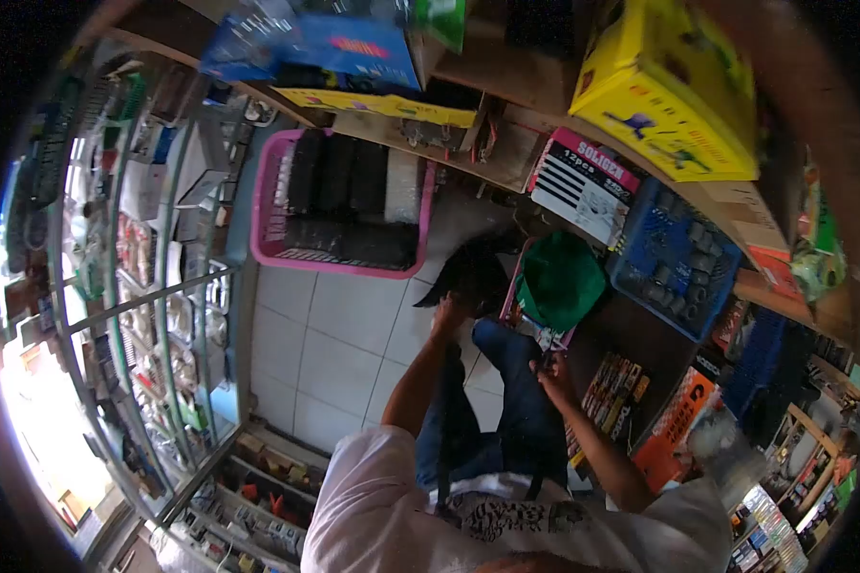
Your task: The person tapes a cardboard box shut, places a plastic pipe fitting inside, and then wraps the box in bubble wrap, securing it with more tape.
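My left hand [452,313] reaches forward to the near edge of a black plastic bag [476,272] in front of my knees, its fingers closed on the bag's edge. My right hand [556,375] is beside my right knee with its fingers bent together around something small and dark that I cannot make out. Just ahead of that hand are a few small pale items [548,338] at the end of a narrow pink basket [509,307]. A green bag [561,281] with an open top sits on this basket.
A large pink basket [258,224] with black bundles stands on the tiled floor [344,329]. Beyond the green bag are a Soligen box [588,181] and a blue crate [631,286] of grey pipe fittings. Shelves with boxes overhang ahead; a glass display case [153,296] lines the left.
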Tool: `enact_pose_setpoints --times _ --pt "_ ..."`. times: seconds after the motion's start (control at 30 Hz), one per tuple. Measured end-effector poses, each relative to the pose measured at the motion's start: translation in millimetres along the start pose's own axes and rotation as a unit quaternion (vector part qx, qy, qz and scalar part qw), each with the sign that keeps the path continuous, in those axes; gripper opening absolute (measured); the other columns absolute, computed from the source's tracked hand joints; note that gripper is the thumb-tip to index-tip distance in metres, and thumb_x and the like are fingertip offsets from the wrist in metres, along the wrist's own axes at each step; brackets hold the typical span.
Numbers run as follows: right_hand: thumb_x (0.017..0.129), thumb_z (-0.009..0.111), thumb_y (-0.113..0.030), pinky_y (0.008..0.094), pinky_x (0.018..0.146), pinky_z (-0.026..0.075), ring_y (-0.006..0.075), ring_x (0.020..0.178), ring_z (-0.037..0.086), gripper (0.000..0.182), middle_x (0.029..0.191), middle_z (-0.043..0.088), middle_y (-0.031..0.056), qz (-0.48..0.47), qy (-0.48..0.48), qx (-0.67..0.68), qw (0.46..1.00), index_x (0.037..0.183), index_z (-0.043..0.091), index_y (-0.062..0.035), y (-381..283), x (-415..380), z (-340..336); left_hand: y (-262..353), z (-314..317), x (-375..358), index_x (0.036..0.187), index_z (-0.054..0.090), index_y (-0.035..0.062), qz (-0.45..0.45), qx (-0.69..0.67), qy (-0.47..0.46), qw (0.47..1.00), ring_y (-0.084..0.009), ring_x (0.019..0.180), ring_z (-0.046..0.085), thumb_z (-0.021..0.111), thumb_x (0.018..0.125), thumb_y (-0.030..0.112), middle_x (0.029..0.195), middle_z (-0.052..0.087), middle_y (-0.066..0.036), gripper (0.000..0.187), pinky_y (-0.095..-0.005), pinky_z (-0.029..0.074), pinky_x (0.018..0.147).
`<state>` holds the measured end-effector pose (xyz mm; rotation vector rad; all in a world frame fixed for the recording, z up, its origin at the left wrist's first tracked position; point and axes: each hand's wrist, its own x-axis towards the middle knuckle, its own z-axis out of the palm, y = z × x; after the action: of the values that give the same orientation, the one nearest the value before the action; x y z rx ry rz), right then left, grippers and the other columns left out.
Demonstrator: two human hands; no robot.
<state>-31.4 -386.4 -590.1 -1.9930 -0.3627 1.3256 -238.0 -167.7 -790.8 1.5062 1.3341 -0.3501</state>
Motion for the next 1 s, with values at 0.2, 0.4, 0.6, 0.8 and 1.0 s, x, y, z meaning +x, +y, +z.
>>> enact_pose_setpoints --times 0.2,0.4,0.6,0.8,1.0 --pt "0.082 0.082 -0.019 0.0300 0.059 0.042 0.0116 0.064 0.052 0.051 0.078 0.056 0.0024 -0.158 0.119 -0.081 0.977 0.123 0.054 -0.0039 71.8 20.0 37.3 -101.7 33.9 166.1 0.151 0.033 0.0129 -0.010 0.162 0.078 0.984 -0.0432 0.137 0.036 0.073 0.073 0.058 0.148 0.040 -0.023 0.098 -0.0691 0.032 0.105" --pt "0.082 0.079 -0.007 0.0264 0.064 0.044 0.0081 0.067 0.050 0.048 0.081 0.057 0.0002 -0.222 0.153 -0.020 0.963 0.122 0.054 -0.0052 92.0 50.0 51.4 -282.0 91.8 302.4 0.151 0.034 0.0173 0.133 0.131 0.215 0.959 -0.0423 0.136 0.038 0.080 0.067 0.054 0.146 0.041 -0.023 0.103 -0.0647 0.032 0.107" --pt "0.082 0.076 -0.002 0.0245 0.069 0.045 0.0076 0.069 0.052 0.048 0.089 0.062 0.0013 -0.170 0.166 -0.058 0.970 0.124 0.051 -0.0055 102.5 63.6 57.4 -252.9 110.4 301.5 0.125 0.056 0.0175 0.043 0.202 0.097 0.974 -0.0373 0.110 0.062 0.068 0.084 0.041 0.116 0.066 -0.017 0.049 -0.0566 0.043 0.099" --pt "0.086 0.076 -0.006 0.0220 0.064 0.041 0.0048 0.067 0.050 0.047 0.089 0.063 0.0017 -0.151 0.139 -0.146 0.968 0.124 0.049 -0.0053 64.6 51.3 50.4 -154.9 105.4 248.5 0.114 0.058 0.0107 0.159 0.138 0.099 0.973 -0.0397 0.095 0.066 0.057 0.091 0.027 0.107 0.068 -0.020 0.028 -0.0534 0.051 0.083" --pt "0.086 0.075 -0.007 0.0240 0.072 0.045 0.0094 0.079 0.055 0.048 0.095 0.059 0.0037 -0.141 0.090 0.084 0.982 0.124 0.046 -0.0052 64.2 28.1 50.3 11.5 -15.6 25.5 0.107 0.048 0.0034 0.218 0.002 0.033 0.976 -0.0529 0.091 0.060 0.050 0.100 0.027 0.099 0.065 -0.028 0.025 -0.0578 0.048 0.076"
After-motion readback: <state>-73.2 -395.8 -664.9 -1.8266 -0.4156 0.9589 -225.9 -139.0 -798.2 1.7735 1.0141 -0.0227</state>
